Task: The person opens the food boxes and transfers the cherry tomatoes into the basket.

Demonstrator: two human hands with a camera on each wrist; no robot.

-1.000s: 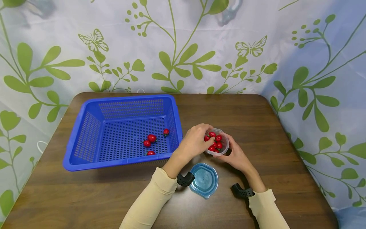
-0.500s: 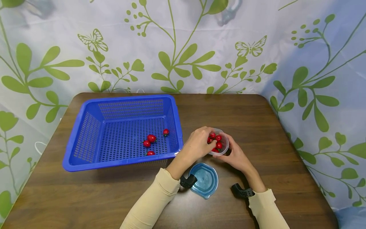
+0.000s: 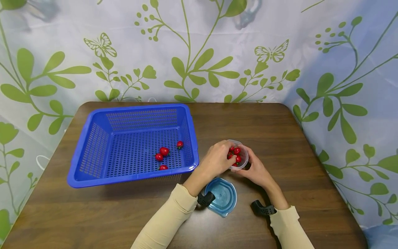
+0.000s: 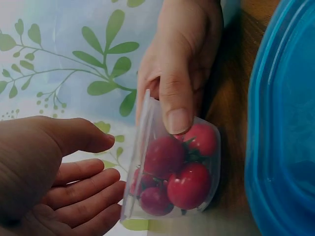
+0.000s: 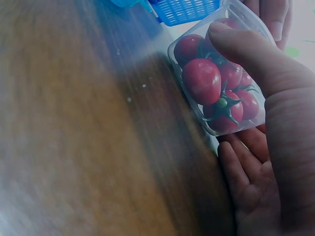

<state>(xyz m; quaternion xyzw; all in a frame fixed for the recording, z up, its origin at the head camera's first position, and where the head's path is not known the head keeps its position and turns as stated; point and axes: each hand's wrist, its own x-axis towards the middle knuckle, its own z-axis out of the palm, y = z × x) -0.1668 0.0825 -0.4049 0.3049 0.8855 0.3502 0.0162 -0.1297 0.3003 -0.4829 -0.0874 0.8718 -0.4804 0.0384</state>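
Observation:
A small clear plastic container holds several cherry tomatoes, red with green stems. My right hand grips it from the right side, the thumb on the near wall and the fingers round the far side. At the container's open top is my left hand. In the left wrist view its fingers are loosely bent with nothing between them and the thumb. From the head view, this hand hides part of the tomatoes inside.
A large blue plastic basket stands to the left, with several cherry tomatoes on its perforated floor. A blue lid lies on the wooden table below the container. A leaf-patterned cloth hangs behind the table.
My left hand has shifted slightly right and towards me over the container's mouth. The right hand and container have stayed put. The tomatoes in the basket have not moved.

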